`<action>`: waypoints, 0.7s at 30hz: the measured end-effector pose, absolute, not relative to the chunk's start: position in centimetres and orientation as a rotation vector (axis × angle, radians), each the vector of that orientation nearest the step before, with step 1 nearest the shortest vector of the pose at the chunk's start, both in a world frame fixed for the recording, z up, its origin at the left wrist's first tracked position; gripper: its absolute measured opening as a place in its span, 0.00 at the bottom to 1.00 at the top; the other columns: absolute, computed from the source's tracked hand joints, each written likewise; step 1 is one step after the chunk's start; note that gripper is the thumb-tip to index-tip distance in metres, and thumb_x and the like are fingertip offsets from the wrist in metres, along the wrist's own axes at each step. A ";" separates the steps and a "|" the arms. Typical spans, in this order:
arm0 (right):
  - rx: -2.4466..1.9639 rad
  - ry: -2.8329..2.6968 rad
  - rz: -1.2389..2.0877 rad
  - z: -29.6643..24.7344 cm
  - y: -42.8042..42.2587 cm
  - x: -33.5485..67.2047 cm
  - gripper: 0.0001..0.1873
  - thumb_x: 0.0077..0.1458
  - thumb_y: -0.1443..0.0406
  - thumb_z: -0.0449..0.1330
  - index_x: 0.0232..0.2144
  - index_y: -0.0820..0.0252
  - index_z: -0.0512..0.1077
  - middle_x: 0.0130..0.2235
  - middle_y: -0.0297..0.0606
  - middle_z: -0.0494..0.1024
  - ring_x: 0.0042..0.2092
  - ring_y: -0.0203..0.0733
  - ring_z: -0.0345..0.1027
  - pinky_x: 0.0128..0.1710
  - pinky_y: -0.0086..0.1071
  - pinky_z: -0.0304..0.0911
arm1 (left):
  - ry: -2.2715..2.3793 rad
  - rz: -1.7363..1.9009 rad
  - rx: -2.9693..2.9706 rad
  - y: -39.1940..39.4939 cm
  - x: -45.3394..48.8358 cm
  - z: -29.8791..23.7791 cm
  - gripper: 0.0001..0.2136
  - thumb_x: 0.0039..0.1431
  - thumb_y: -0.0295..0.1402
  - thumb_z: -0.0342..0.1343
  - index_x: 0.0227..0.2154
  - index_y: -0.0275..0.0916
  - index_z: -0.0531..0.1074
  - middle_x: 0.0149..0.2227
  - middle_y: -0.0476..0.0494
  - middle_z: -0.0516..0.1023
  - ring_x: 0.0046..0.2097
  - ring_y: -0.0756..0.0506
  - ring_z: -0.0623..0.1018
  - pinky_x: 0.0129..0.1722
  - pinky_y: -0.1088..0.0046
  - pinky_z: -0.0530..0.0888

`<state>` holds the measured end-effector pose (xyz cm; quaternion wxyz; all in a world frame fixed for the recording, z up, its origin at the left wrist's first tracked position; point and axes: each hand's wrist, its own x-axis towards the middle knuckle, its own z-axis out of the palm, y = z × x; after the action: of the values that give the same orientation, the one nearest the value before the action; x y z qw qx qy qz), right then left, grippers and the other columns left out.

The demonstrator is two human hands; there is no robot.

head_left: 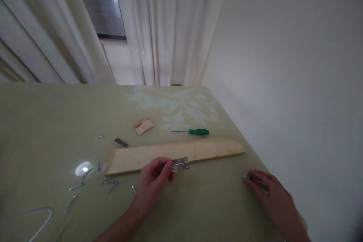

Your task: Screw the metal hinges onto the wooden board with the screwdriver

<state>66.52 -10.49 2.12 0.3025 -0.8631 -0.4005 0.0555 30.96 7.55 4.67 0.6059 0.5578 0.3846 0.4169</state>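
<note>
A long pale wooden board [176,153] lies across the green table [42,121]. My left hand [154,181] pinches a small metal hinge [180,164] against the board's near edge, fingers closed on it. My right hand [272,196] rests at the table's right edge with its fingers over a small object [247,176] that I cannot make out.
A green-handled screwdriver [195,132] lies beyond the board. A second hinge [120,143] and a small tan packet [143,126] lie to the left of it. Several screws [109,183] are scattered at the near left. A white cable [31,219] loops at the bottom left.
</note>
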 end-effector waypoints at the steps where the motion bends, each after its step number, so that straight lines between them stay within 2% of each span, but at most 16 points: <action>1: -2.278 -1.035 0.195 2.3 -10.5 66.7 0.24 0.50 0.43 0.64 0.38 0.52 0.82 0.50 0.47 0.83 0.39 0.55 0.83 0.45 0.49 0.79 | 0.894 0.973 1.241 7.5 30.9 5.0 0.20 0.61 0.53 0.66 0.33 0.38 0.80 0.25 0.47 0.80 0.27 0.46 0.79 0.30 0.73 0.77; 4: -2.302 -1.025 0.225 2.9 -10.4 67.3 0.22 0.44 0.44 0.68 0.33 0.52 0.83 0.46 0.47 0.83 0.37 0.56 0.82 0.43 0.50 0.78 | 0.897 1.008 1.138 7.2 30.5 5.9 0.20 0.57 0.53 0.69 0.33 0.38 0.81 0.26 0.46 0.82 0.28 0.46 0.81 0.30 0.73 0.79; 6: -2.325 -1.042 0.241 3.6 -10.1 67.3 0.21 0.41 0.45 0.69 0.30 0.52 0.82 0.40 0.46 0.83 0.36 0.56 0.80 0.39 0.49 0.77 | 0.893 1.029 1.103 7.0 30.4 6.2 0.20 0.57 0.53 0.71 0.33 0.38 0.82 0.27 0.46 0.83 0.28 0.46 0.82 0.31 0.74 0.80; 8: -2.302 -1.061 0.359 4.4 -9.5 66.8 0.19 0.41 0.45 0.70 0.28 0.52 0.80 0.32 0.42 0.83 0.32 0.54 0.78 0.35 0.46 0.74 | 0.897 1.034 1.086 6.9 30.3 6.4 0.20 0.57 0.53 0.71 0.33 0.38 0.82 0.27 0.45 0.84 0.29 0.46 0.83 0.31 0.73 0.81; 10: -2.204 -1.100 0.552 5.5 -8.6 65.4 0.18 0.46 0.46 0.68 0.27 0.52 0.79 0.27 0.38 0.81 0.30 0.51 0.76 0.31 0.41 0.70 | 0.906 1.028 1.075 6.9 30.2 6.6 0.20 0.56 0.53 0.71 0.34 0.38 0.82 0.29 0.44 0.85 0.31 0.44 0.84 0.32 0.72 0.82; 12: -2.032 -1.110 0.744 6.6 -7.3 63.1 0.20 0.50 0.45 0.68 0.28 0.54 0.81 0.25 0.38 0.80 0.29 0.48 0.74 0.29 0.39 0.69 | 0.914 1.013 1.067 6.9 30.1 6.7 0.20 0.56 0.53 0.72 0.34 0.38 0.83 0.31 0.43 0.86 0.33 0.43 0.85 0.33 0.71 0.84; 16: -1.661 -0.990 0.995 8.5 -3.6 57.1 0.22 0.51 0.45 0.72 0.34 0.57 0.84 0.29 0.41 0.83 0.30 0.46 0.77 0.31 0.37 0.72 | 0.922 0.969 1.062 7.0 30.2 6.7 0.22 0.54 0.54 0.72 0.35 0.38 0.83 0.35 0.41 0.87 0.35 0.41 0.86 0.33 0.69 0.84; 18: -1.518 -1.020 1.038 9.2 -1.6 54.3 0.20 0.52 0.47 0.73 0.34 0.58 0.85 0.26 0.37 0.81 0.28 0.41 0.73 0.28 0.34 0.69 | 0.918 0.950 1.077 7.0 30.2 6.7 0.22 0.54 0.55 0.71 0.35 0.38 0.83 0.36 0.40 0.87 0.35 0.41 0.86 0.33 0.68 0.85; 21: -1.384 -0.983 1.111 9.7 1.0 51.4 0.20 0.47 0.50 0.78 0.28 0.57 0.77 0.24 0.30 0.76 0.23 0.34 0.65 0.22 0.29 0.62 | 0.907 0.932 1.111 6.9 30.3 6.8 0.22 0.56 0.54 0.70 0.36 0.38 0.83 0.35 0.40 0.87 0.35 0.41 0.85 0.33 0.68 0.84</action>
<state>51.40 1.03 9.68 0.5279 -0.5794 -0.4114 0.4651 30.29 6.91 6.81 0.6562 0.4902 0.4001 0.4112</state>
